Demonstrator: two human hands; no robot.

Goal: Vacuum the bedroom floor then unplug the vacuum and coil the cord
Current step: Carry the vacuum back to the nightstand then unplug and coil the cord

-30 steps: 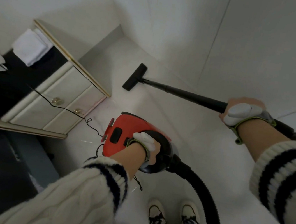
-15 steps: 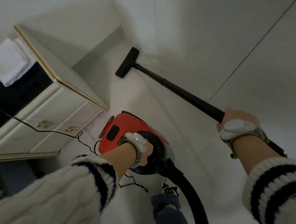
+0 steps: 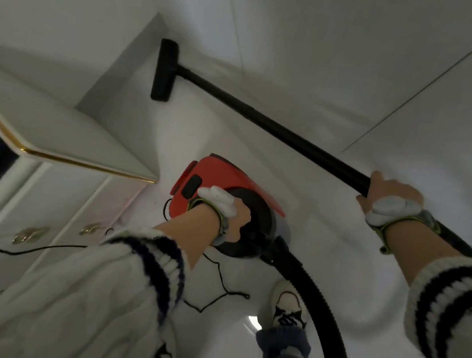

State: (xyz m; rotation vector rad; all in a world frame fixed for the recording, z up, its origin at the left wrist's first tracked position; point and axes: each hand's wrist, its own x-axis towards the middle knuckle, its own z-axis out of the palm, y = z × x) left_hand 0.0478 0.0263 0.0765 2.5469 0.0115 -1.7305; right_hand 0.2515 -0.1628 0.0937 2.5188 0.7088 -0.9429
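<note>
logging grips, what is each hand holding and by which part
Left hand grips the red vacuum body at its black end near the hose; right hand grips the black wand at its upper end.

— Where does your cord (image 3: 48, 250) end?

— You can't tell. It runs off the left edge, and your left sleeve (image 3: 126, 269) hides the stretch toward the red vacuum (image 3: 217, 173).

— Your hose (image 3: 322, 310)?

— It's cut by the bottom edge. Your left hand (image 3: 234, 217) wraps out of sight, your right hand (image 3: 388, 196) covers part of the wand (image 3: 266, 119), and the nightstand (image 3: 77, 140) is cropped at left, with its drawer pulls (image 3: 30, 235) blurred.
</note>
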